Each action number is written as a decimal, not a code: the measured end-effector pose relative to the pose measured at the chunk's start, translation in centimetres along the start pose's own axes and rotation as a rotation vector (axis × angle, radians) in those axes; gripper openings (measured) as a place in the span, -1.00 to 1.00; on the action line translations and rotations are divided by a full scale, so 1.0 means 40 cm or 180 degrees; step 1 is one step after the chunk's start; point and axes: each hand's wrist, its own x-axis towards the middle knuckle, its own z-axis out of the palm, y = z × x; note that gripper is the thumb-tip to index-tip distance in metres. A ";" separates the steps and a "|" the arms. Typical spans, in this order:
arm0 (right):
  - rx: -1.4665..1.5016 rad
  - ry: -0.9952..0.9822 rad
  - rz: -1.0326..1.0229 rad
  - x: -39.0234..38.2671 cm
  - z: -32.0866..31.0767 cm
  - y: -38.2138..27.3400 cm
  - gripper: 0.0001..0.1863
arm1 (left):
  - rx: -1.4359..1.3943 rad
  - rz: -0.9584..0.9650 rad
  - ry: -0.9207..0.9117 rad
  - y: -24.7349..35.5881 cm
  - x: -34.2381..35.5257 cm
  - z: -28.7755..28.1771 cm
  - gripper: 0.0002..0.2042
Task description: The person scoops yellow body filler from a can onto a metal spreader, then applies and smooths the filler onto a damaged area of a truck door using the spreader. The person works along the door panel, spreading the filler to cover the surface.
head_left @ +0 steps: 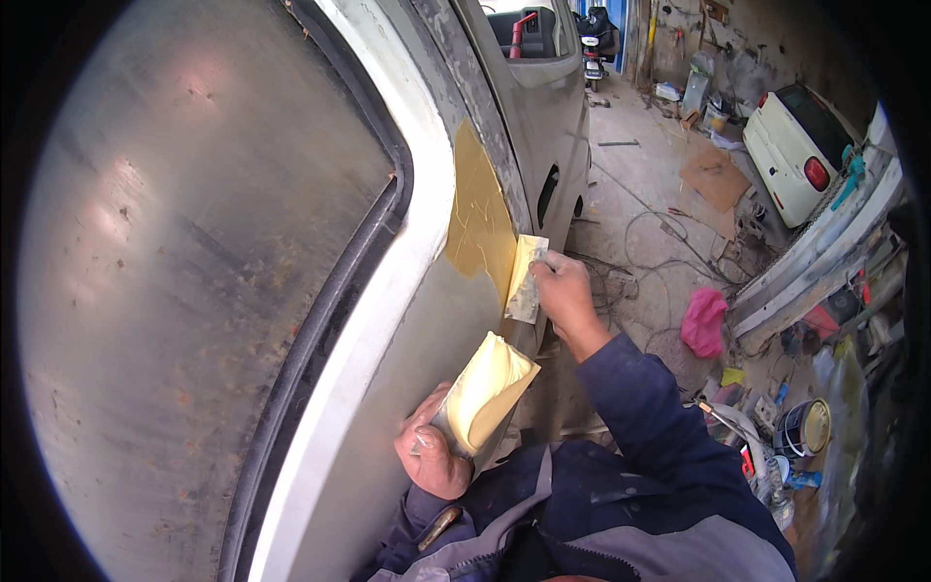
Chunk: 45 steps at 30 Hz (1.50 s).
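Note:
My right hand (564,294) grips a flat filler spreader (527,291), its blade laid against the edge of a vehicle's side panel. Yellow body filler coats part of the spreader. Above and left of it, a smeared patch of yellow filler (475,213) covers the panel beside the door gap. Lower down, my left hand (433,451) is closed round a second filler spreader, loaded with a thick, folded mound of yellow filler (480,393). That spreader is mostly hidden under the mound. The bare grey panel (388,407) lies just left of this hand.
A dusty window (194,291) with a black rubber seal fills the left. Cables (669,228), cardboard (716,179) and a pink bag (704,322) lie on the floor at right. A white car tailgate (795,145) leans by the far wall. A dark paint can (805,427) stands lower right.

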 end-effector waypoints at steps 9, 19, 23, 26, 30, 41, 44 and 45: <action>0.0510 -0.0633 -0.0052 0.067 0.022 -0.164 -0.75 | -0.0008 -0.0033 0.0020 0.014 0.005 0.013 -0.18; 0.0613 -0.0835 -0.0475 0.124 0.029 -0.453 -0.65 | -0.0141 -0.0167 0.0041 0.036 0.020 0.025 -0.18; 0.0932 -0.0967 -0.0984 0.142 -0.012 -0.490 -0.67 | -0.0232 -0.0129 0.0075 0.048 0.011 0.031 -0.20; 0.1069 -0.0521 -0.1276 0.118 -0.058 -0.451 -0.72 | -0.0218 -0.0019 0.0082 0.060 0.007 0.036 -0.21; -0.0711 0.0107 -0.1903 0.065 -0.045 -0.352 -0.70 | -0.0198 0.0112 0.0077 0.064 0.012 0.040 -0.23; -0.0818 0.0163 -0.3459 -0.075 0.047 -0.258 -0.57 | -0.0068 -0.0141 -0.0055 0.058 -0.013 0.003 -0.10; -0.0842 0.0180 -0.3663 -0.109 0.061 -0.222 -0.51 | -0.0086 -0.0254 -0.0036 0.049 -0.017 -0.001 -0.06; -0.0838 0.0187 -0.3718 -0.116 0.066 -0.210 -0.50 | -0.0137 -0.0291 -0.0082 0.050 -0.020 -0.005 -0.06</action>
